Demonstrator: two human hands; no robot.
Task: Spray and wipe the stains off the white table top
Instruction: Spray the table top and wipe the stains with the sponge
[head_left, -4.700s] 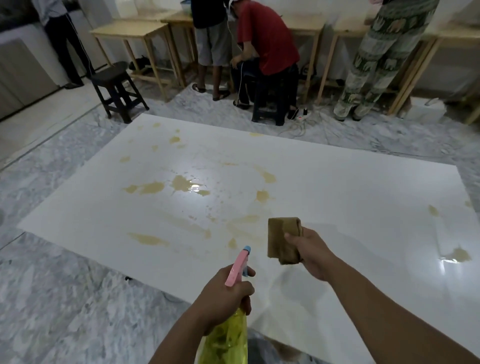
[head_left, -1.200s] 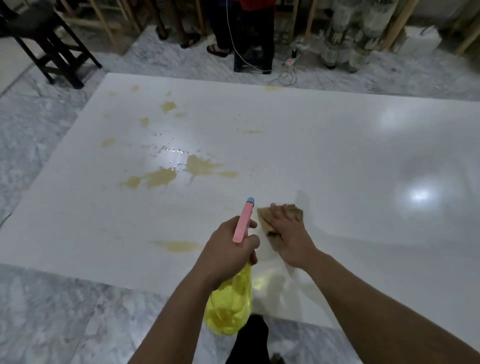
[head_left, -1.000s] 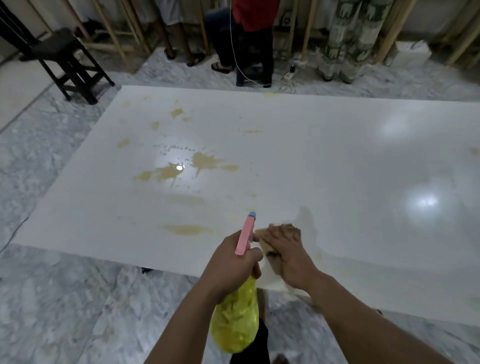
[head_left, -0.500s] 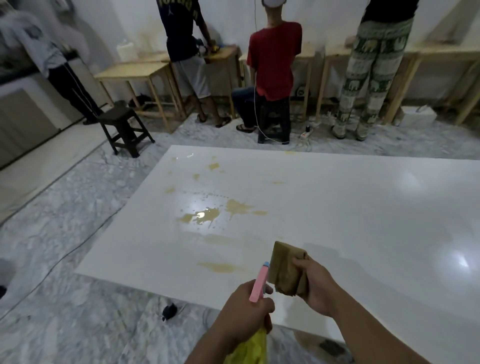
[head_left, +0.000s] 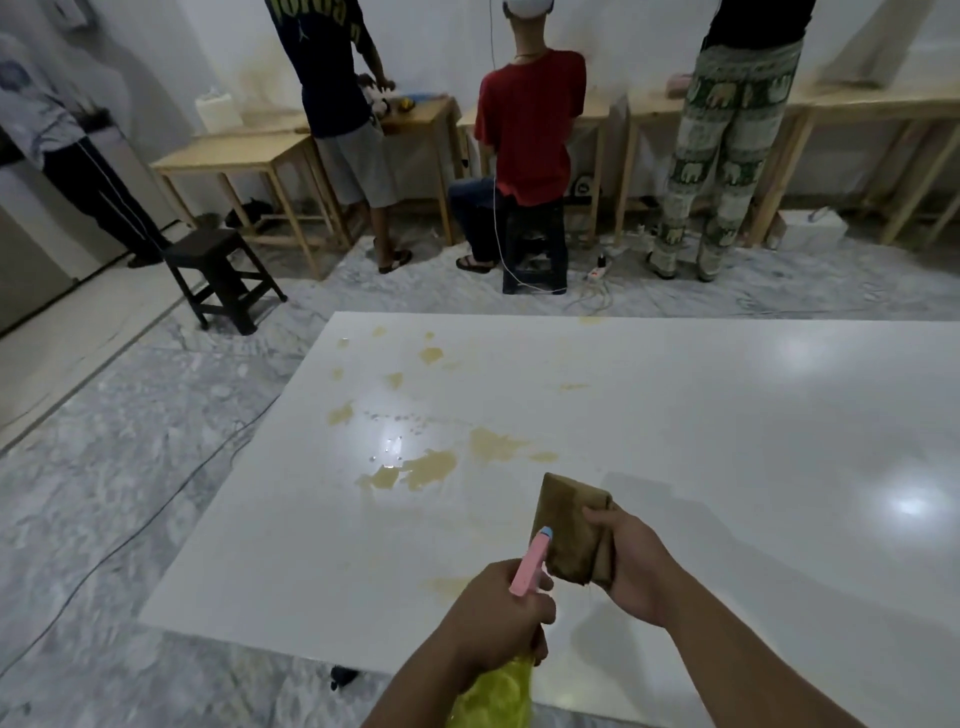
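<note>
The white worktop (head_left: 675, 441) fills the middle and right of the view, glossy, with ceiling light reflected on it. Yellow-brown stains (head_left: 415, 467) lie on its left part; the largest patch sits beyond the hands, with smaller spots scattered farther toward the worktop's far left corner, and a faint smear (head_left: 447, 584) lies near the worktop's near edge, just left of the left hand.

The left hand (head_left: 498, 618) is curled round the neck of a spray bottle (head_left: 498, 696), whose yellow body hangs below the fist and whose pink nozzle head (head_left: 527, 564) with a blue tip points away over the worktop. The right hand (head_left: 631, 566) grips a folded brown cloth (head_left: 569, 530), held upright above the worktop rather than pressed on it, just right of the nozzle. The 2 hands are close together, each clamped on its own thing.

Beyond the worktop's far edge, on the grey marbled floor (head_left: 130, 441), stand a dark stool (head_left: 218, 275) and a row of wooden tables (head_left: 244, 153) along the wall. 4 people are there: 3 standing and 1 in a red shirt (head_left: 530, 114) seated. A dark cable (head_left: 156, 509) trails across the floor left of the worktop.
</note>
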